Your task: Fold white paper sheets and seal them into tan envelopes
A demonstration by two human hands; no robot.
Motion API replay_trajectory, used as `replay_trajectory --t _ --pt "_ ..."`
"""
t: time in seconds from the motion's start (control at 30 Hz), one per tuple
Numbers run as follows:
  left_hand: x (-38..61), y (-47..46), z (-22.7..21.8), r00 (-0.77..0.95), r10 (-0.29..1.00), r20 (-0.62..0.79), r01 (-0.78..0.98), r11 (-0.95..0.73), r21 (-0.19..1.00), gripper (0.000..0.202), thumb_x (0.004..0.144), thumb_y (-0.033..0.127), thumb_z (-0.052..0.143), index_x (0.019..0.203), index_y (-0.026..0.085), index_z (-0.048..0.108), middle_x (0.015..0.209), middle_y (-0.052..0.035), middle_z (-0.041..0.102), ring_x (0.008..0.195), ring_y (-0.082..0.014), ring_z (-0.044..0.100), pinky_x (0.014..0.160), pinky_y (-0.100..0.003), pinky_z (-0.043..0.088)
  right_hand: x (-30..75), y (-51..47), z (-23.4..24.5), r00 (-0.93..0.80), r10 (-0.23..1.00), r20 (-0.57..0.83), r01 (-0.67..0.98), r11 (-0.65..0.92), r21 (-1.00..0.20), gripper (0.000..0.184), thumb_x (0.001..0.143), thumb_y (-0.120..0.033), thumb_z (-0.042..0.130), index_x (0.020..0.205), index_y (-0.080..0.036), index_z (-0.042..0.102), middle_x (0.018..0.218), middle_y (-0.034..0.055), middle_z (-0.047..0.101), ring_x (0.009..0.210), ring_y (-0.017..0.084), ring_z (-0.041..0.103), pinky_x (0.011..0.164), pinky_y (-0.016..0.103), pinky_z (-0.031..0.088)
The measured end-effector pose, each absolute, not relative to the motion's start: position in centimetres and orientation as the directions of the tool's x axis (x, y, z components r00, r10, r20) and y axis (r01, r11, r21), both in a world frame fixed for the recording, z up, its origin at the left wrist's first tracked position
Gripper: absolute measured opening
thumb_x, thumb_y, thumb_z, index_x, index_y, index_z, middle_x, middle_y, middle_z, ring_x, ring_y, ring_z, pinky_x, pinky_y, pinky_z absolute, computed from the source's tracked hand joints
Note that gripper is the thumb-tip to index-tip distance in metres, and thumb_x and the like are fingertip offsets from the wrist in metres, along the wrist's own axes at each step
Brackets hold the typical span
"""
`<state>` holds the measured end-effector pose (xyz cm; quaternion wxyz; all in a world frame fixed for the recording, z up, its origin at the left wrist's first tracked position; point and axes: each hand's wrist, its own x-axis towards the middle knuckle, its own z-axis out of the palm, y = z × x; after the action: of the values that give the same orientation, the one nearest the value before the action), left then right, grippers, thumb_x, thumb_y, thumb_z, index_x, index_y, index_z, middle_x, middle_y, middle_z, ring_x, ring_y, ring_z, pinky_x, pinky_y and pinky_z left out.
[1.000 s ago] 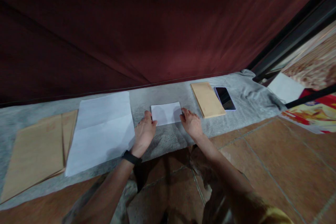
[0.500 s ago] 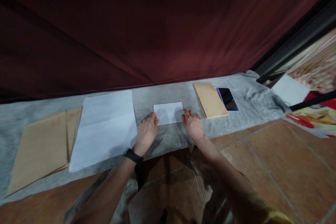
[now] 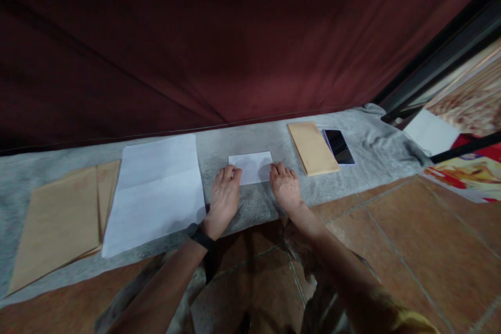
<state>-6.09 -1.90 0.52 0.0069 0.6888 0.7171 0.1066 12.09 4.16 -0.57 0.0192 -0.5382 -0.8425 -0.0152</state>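
Observation:
A small folded white paper [image 3: 253, 169] lies flat on the grey cloth, in the middle of the view. At its left end is my left hand [image 3: 226, 195], wearing a dark wristband, with curled fingers and the thumb closed on the paper's lower left corner. My right hand [image 3: 285, 186] grips the right edge, its fingers bent and pressed together. The fingertips partly hide both ends of the paper. Left of my left hand, larger white sheets [image 3: 156, 193] lie on the cloth with a crease across them.
Brown envelopes [image 3: 58, 224] lie at the far left, against the white sheets. On the right are a stack of smaller brown envelopes [image 3: 313, 148] and a phone [image 3: 338, 147]. A dark red curtain [image 3: 235, 47] hangs behind the grey cloth [image 3: 391, 141]; tiled floor [image 3: 430, 240] lies in front.
My left hand has shifted slightly right and now covers more of the paper's left end. My right hand has moved a little left along the right edge.

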Motion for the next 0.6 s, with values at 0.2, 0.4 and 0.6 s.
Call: replay_trajectory --t 0.2,0.4,0.6 --pt "-3.7 -3.0 -2.0 0.24 0.957 0.159 0.936 -0.272 0.222 0.049 0.102 0.035 0.046 0.146 0.015 0.052 0.159 -0.0119 0.046 0.15 -0.0277 0.037 0.123 -0.047 0.034 12.1 4.1 -0.6 -0.434 0.899 0.05 0.9 0.435 -0.014 0.038 0.104 -0.016 0.034 0.133 -0.013 0.059 0.119 0.0164 0.064 0.1 0.026 0.062 0.088 0.038 0.044" --pt "-3.3 -4.0 -2.8 0.272 0.947 0.173 0.947 -0.295 0.129 0.061 0.104 0.047 0.039 0.155 0.013 0.041 0.164 -0.0121 0.037 0.154 -0.0283 0.031 0.126 -0.05 0.026 12.1 4.4 -0.1 -0.408 0.906 0.114 0.896 0.421 -0.141 0.04 0.105 -0.021 0.035 0.133 -0.011 0.061 0.12 0.0182 0.066 0.11 0.03 0.061 0.096 0.045 0.046" --pt "-3.7 -4.3 -2.5 0.344 0.927 0.148 0.926 -0.361 0.112 0.051 0.104 0.033 0.039 0.149 0.012 0.049 0.153 -0.0171 0.053 0.145 -0.0295 0.045 0.126 -0.054 0.025 9.9 4.1 -1.4 -0.555 0.798 0.233 0.629 0.586 -0.511 0.053 0.108 -0.043 0.032 0.152 -0.016 0.045 0.158 0.0121 0.045 0.145 0.022 0.042 0.118 0.04 0.039"
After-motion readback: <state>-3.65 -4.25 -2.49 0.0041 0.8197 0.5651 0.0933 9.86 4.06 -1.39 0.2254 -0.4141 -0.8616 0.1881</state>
